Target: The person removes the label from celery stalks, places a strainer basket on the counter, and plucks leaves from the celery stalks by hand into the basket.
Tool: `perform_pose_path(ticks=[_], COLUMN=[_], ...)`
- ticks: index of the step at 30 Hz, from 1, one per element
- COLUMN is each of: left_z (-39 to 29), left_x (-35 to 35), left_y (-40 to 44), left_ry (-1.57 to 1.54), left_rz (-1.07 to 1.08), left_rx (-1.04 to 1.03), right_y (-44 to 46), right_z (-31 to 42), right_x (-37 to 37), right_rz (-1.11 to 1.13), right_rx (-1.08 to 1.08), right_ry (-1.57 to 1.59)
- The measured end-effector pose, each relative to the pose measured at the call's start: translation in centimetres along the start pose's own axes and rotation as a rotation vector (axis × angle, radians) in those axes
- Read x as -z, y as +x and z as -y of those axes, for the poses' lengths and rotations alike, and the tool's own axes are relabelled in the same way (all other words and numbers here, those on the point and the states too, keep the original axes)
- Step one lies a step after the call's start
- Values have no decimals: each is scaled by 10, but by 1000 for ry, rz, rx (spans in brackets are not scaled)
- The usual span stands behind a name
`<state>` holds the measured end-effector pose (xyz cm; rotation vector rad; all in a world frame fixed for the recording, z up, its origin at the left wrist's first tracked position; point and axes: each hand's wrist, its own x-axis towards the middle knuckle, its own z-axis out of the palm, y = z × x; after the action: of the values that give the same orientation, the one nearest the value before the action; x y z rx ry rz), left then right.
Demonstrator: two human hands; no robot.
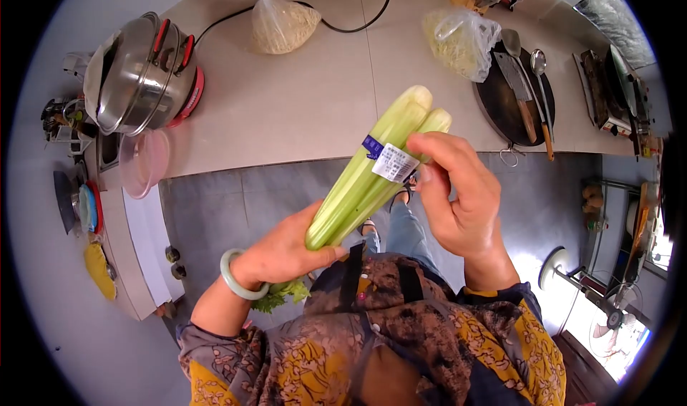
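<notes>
on my feed the celery bunch [347,195] is held mid-air near the countertop [308,105]; i judge it light, stiff but snappable, best gripped around its middle. the left hand [279,254] clasps it above the leaves [283,296]; the right hand [464,202] meets its label [395,163], pinching or not i can't tell.

Head-worn view, facing forward and down, close over celery [354,187], edges seemingly warped.

The label [395,163] is too finely printed to read; the left hand [286,248] hides some of the celery [351,180].
</notes>
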<state>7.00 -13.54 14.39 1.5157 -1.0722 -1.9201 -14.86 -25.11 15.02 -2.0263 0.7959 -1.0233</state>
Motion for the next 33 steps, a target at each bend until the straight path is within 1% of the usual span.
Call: perform_pose_path(ticks=[2, 4, 7, 16, 20, 25, 33], left_z=[0, -4, -5, 5, 5, 10, 16], left_x=[1, -1, -3, -5, -5, -7, -6], left_y=[1, 2, 4, 7, 8, 9, 11], left_ry=[25, 7, 12, -4, -57, -64, -45], left_rz=[18, 28, 35, 64, 101, 70, 46], left_rx=[67, 52, 51, 78, 126, 96, 106], right_y=[0, 0, -1, -6, -7, -7, -11], right_z=[0, -1, -2, -8, -10, -13, -24], right_x=[0, 1, 2, -2, -2, -5, -18], right_rz=[13, 33, 70, 83, 125, 198, 192], right_rx=[14, 18, -33, -120, -118, -108, -43], right_ry=[-55, -78, -64, 34, 13, -14, -102])
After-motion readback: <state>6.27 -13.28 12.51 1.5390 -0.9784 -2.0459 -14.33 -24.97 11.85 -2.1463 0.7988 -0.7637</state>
